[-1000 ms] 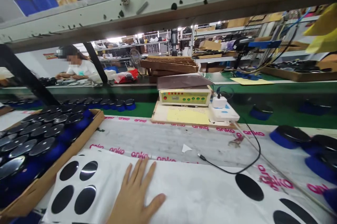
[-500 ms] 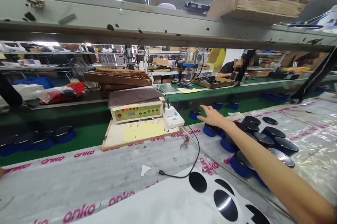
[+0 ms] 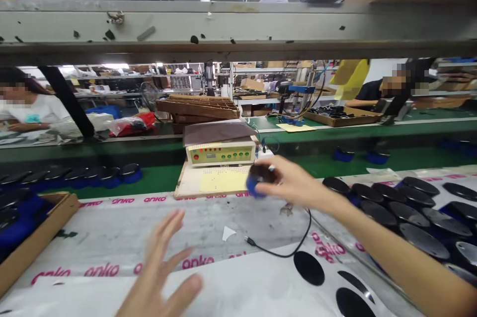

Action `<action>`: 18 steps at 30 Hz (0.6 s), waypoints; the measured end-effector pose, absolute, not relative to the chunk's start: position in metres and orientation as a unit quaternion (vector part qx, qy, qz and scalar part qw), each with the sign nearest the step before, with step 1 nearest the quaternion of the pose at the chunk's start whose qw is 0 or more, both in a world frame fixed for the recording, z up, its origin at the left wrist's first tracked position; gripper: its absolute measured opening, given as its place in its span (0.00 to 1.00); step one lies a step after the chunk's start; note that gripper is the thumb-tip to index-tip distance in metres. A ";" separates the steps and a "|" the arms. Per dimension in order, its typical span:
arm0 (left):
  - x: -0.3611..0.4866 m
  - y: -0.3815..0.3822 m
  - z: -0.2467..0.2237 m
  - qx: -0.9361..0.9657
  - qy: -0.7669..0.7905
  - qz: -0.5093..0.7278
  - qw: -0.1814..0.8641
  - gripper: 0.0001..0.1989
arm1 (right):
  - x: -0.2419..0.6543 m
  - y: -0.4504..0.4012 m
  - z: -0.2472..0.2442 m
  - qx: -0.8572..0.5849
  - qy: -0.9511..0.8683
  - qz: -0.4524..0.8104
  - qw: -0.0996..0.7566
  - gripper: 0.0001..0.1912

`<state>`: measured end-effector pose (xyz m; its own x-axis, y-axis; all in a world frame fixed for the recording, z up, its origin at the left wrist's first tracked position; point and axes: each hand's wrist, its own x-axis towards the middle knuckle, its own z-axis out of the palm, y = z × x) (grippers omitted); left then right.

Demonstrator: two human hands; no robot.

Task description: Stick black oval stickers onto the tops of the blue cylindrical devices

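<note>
My right hand [image 3: 288, 180] grips a round blue piece with a glossy black top [image 3: 257, 179], held in the air in front of the control box. The piece is slightly blurred. My left hand [image 3: 160, 272] is raised over the near part of the table, fingers spread and holding nothing. Below and between the hands lie a small white scrap [image 3: 228, 233] and a black cable [image 3: 276, 254]. A white sheet with black round stickers [image 3: 309, 268] covers the near edge of the table.
Many more black-topped blue pieces [image 3: 410, 212] stand at the right. Others line the green conveyor [image 3: 156, 178] at left. A cardboard box [image 3: 40, 237] of blue pieces sits at far left. The yellow-fronted control box [image 3: 221, 154] stands behind; a shelf beam [image 3: 238, 26] crosses above. Two people sit beyond.
My right hand has taken a blue piece from the conveyor and brought it left and nearer. My left hand has come into view. The view has turned left.
</note>
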<state>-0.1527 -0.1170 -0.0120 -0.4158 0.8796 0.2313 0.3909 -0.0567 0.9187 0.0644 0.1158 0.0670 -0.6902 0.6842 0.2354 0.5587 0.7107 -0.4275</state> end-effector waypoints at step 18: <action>-0.155 -0.060 -0.037 0.310 0.555 0.507 0.582 0.29 | 0.049 0.045 -0.024 -0.324 -0.934 0.148 0.020 0.11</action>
